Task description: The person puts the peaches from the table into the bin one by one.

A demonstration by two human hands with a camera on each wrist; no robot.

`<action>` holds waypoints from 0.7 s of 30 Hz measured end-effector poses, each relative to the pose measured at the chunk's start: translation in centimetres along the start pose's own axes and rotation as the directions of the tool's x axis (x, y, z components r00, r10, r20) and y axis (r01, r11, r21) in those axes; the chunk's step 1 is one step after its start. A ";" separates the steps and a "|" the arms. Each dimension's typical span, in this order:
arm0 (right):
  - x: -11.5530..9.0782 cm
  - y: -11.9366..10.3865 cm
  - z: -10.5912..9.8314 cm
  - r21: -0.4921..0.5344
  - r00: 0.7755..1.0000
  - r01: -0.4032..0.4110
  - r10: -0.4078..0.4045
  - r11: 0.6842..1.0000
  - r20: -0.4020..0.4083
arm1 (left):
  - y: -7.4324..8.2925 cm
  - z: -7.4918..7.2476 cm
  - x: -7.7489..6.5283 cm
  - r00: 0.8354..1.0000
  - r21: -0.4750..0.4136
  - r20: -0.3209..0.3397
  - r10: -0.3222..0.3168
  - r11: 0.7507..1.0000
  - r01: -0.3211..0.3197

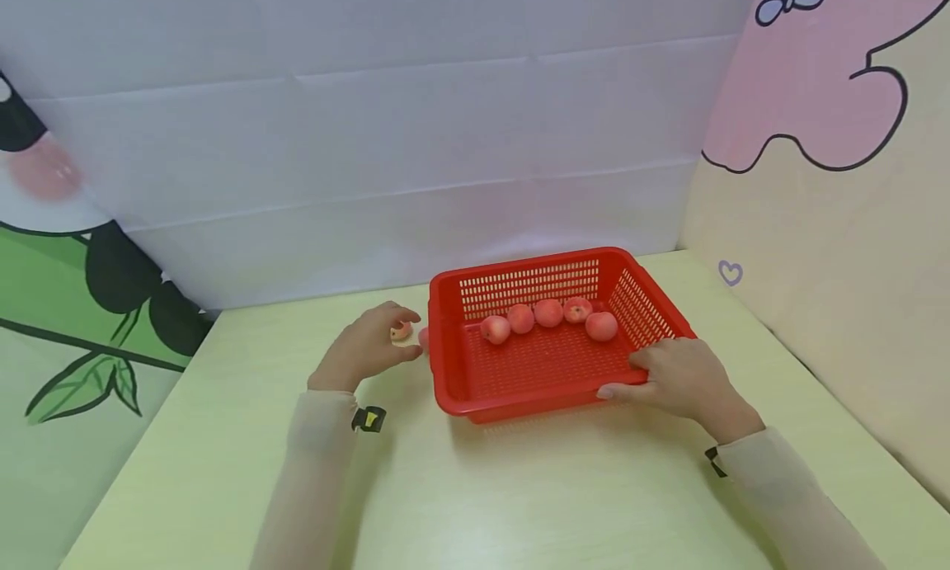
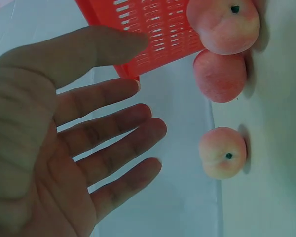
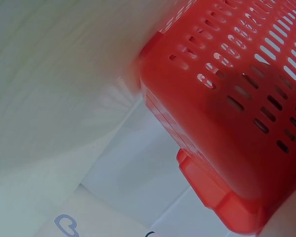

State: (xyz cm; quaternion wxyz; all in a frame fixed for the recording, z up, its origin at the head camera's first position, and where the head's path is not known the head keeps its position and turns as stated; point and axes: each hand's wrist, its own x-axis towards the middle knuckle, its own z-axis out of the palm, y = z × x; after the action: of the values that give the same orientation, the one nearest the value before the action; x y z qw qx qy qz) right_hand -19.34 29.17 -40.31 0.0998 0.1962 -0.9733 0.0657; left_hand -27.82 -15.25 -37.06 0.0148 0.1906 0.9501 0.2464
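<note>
A red plastic basket (image 1: 542,368) with slotted sides stands on the table. Several peaches (image 1: 548,313) lie inside it, most of them in a row toward the back. My right hand (image 1: 683,376) grips the rim at the near right corner, fingers over the inside and thumb along the front edge. To the left of the basket hovers my left hand (image 1: 364,347), fingers apart and holding nothing. Beyond its fingertips sit loose peaches; the left wrist view has one peach (image 2: 223,153) by itself and a pair of peaches (image 2: 220,75) touching beside the basket wall.
A pale wooden table (image 1: 490,496) carries everything. White sheeting (image 1: 416,141) covers the wall behind it. On the right rises a cream wall (image 1: 816,248) with painted figures, and a painted green and black panel (image 1: 82,347) borders the left side.
</note>
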 end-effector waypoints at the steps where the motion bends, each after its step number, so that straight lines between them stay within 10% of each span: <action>1: 0.0 0.0 -0.1 -0.001 1.000 -0.001 0.001 1.000 0.001 | -0.2 0.2 0.1 1.000 -0.012 0.016 0.008 1.000 -0.008; 21: 0.0 0.1 0.1 0.004 1.000 0.014 -0.014 1.000 -0.015 | -0.7 4.9 2.1 0.960 -0.219 0.142 0.241 0.954 -0.207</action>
State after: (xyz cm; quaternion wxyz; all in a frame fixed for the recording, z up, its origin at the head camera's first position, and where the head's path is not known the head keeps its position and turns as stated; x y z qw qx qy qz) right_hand -19.36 29.23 -40.38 0.1071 0.2027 -0.9710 0.0684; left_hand -29.38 -12.77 -41.53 0.0857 0.3148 0.8877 0.3249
